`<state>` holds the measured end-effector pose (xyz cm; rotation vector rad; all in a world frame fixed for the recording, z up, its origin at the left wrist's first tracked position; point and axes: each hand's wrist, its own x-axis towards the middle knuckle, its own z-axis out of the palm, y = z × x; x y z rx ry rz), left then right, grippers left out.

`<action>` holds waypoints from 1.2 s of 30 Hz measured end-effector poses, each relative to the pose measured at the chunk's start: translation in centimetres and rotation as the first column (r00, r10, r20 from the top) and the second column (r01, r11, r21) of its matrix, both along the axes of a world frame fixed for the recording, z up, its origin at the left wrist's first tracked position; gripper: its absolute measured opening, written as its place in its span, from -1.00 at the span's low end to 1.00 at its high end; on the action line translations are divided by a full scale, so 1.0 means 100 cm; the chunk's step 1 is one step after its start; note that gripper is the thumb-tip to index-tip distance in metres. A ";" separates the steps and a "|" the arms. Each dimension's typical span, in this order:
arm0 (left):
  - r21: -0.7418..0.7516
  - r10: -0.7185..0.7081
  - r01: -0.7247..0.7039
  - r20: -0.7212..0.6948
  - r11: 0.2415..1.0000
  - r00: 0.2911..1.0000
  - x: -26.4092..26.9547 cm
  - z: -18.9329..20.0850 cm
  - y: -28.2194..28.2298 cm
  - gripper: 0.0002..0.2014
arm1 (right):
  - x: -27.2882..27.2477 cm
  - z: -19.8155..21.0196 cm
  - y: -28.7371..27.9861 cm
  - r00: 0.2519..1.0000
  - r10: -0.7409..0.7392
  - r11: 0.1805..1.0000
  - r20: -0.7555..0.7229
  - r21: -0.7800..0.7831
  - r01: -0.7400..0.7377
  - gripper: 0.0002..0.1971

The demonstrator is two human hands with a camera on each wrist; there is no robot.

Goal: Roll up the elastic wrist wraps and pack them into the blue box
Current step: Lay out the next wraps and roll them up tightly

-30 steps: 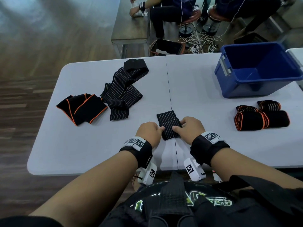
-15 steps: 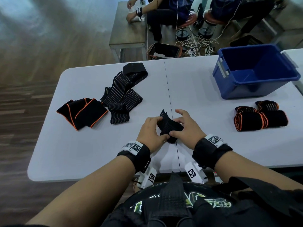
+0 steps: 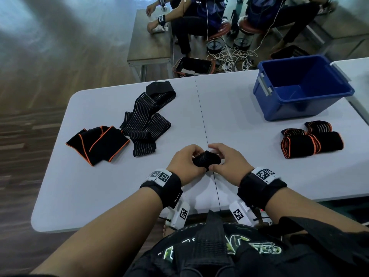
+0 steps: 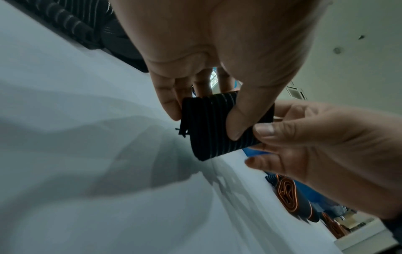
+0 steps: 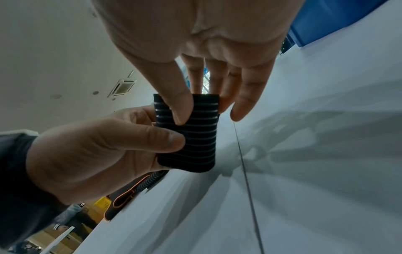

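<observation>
A small black rolled wrap with thin grey stripes [image 3: 206, 160] [image 4: 217, 127] [image 5: 195, 135] is held just above the white table [image 3: 99, 186] near its middle seam. My left hand [image 3: 186, 164] pinches its left end between thumb and fingers. My right hand [image 3: 224, 162] pinches the right end the same way. The blue box [image 3: 303, 86] stands open at the far right, nothing visible inside. Rolled wraps with orange edging [image 3: 311, 143] lie in front of it. A long unrolled striped wrap [image 3: 147, 120] and a flat black wrap with orange trim [image 3: 97, 143] lie at the left.
A second white table [image 3: 357, 80] abuts the right side behind the box. Beyond the far edge are a dark bench [image 3: 151, 43], seated people, stools, a black basket [image 3: 193, 66] and tangled cables on the floor.
The striped wrap lay flat under both hands a second ago. It has since been rolled into a tight bundle and lifted off the table between both hands.
</observation>
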<state>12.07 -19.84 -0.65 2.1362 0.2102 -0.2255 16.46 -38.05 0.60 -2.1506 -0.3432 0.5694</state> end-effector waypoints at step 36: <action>-0.201 -0.020 -0.021 -0.201 0.979 0.979 0.082 -0.004 -0.138 -0.69 | 0.005 -0.006 -0.145 0.685 -0.727 0.682 -0.042 0.066 0.728 -0.64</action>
